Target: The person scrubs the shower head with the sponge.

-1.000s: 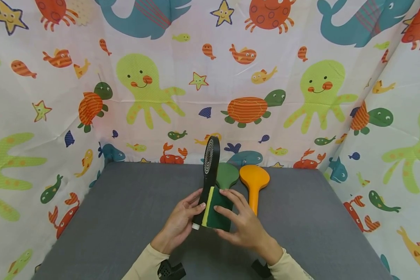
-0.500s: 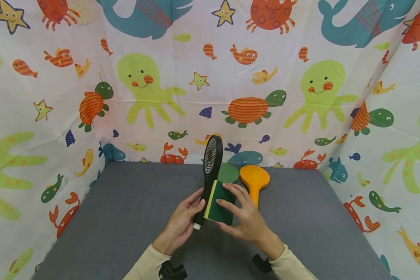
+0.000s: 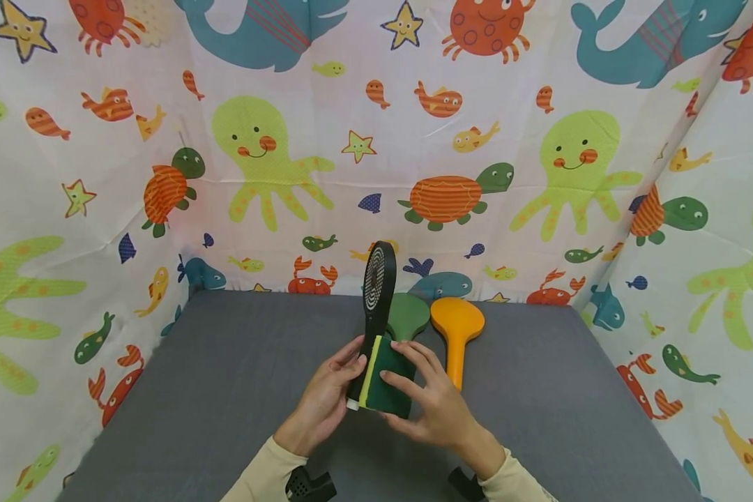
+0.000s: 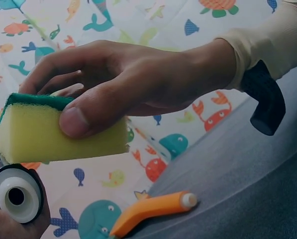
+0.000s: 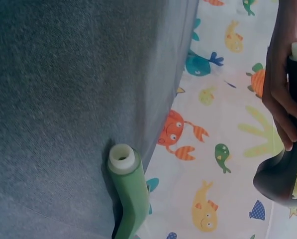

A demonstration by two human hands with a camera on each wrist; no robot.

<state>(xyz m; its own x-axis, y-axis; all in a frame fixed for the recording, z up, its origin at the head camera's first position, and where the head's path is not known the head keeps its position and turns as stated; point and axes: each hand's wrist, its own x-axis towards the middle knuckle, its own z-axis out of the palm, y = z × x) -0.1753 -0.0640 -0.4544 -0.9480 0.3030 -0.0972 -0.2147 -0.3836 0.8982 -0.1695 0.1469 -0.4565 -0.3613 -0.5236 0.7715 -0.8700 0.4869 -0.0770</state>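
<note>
My left hand (image 3: 320, 401) grips the handle of a black handheld shower head (image 3: 380, 282), tilted upright with its perforated face turned left. A white hose fitting (image 4: 24, 194) forms the handle's lower end. My right hand (image 3: 438, 404) holds a yellow sponge (image 3: 388, 382) with a green scouring side, thumb on one side and fingers spread over the other. The sponge's yellow side lies against the right of the black handle. In the right wrist view, left fingers (image 5: 280, 94) wrap the handle, and the frame edge cuts off most of the sponge.
Behind my hands, a green shower head (image 3: 409, 314) and an orange shower head (image 3: 457, 322) lie side by side on the grey table (image 3: 238, 376). A curtain printed with sea animals (image 3: 351, 97) rises at the back and both sides.
The sponge in my right hand slid up along the black handle, then came back down toward the white end. The left hand keeps its hold; the shower head has turned slightly.
</note>
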